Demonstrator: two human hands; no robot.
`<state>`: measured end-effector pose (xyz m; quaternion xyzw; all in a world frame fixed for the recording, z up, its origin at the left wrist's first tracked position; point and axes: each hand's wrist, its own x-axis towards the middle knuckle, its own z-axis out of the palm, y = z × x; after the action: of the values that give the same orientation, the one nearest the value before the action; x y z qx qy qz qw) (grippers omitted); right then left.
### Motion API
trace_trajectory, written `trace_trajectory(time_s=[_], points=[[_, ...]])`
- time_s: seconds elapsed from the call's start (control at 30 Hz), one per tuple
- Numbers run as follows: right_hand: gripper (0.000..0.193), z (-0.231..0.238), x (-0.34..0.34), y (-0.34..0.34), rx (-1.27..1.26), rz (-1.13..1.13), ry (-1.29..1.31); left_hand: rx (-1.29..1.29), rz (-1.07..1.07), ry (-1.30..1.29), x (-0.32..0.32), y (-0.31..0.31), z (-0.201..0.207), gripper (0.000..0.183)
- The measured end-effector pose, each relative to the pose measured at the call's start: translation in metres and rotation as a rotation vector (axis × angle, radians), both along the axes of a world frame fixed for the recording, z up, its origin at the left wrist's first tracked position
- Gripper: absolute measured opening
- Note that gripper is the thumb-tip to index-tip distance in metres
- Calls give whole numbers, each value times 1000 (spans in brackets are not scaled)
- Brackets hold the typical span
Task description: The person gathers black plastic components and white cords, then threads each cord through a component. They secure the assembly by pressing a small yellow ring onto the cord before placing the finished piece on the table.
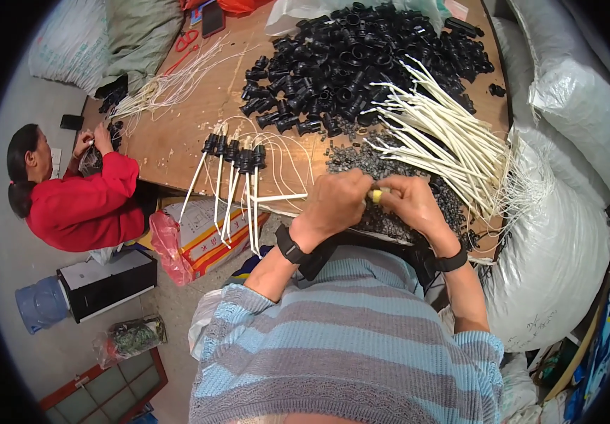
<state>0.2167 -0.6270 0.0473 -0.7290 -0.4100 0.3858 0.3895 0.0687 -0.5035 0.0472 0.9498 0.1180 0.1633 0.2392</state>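
My left hand (336, 201) is closed at the table's front edge, with a white tube (281, 198) sticking out of its left side. Close beside it, my right hand (415, 203) pinches something too small to make out. A yellow band (376, 196) shows at its fingertips. Both hands hover over a heap of small dark grey parts (361, 164). Left of them, several black fittings (232, 150) stand in a row with white tubes hanging over the edge. A bundle of white tubes with thin wires (453, 141) lies to the right.
A big pile of black plastic fittings (347, 60) covers the back of the wooden table (178, 152). Pale wires (156, 95), red scissors (186, 40) and a phone (213, 19) lie at the left. A person in red (82, 201) works there. White sacks (556, 261) crowd the right.
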Motion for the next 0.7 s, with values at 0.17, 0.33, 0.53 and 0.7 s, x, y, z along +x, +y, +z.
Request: trace_trajectory(time_s=[0.17,0.33,0.53,0.7], points=[[16,-3,-7,1,-42,-6,151,23,-35,-36,-7,-2,0,25],[15,7,-26,4,159,-5,-144,-20,128,-82,-20,8,-2,26],[9,26,14,-9,427,-379,-429,274,576,-244,-78,80,-1,13],[22,20,-36,-2,336,258,-554,461,861,29,-114,128,-11,32]])
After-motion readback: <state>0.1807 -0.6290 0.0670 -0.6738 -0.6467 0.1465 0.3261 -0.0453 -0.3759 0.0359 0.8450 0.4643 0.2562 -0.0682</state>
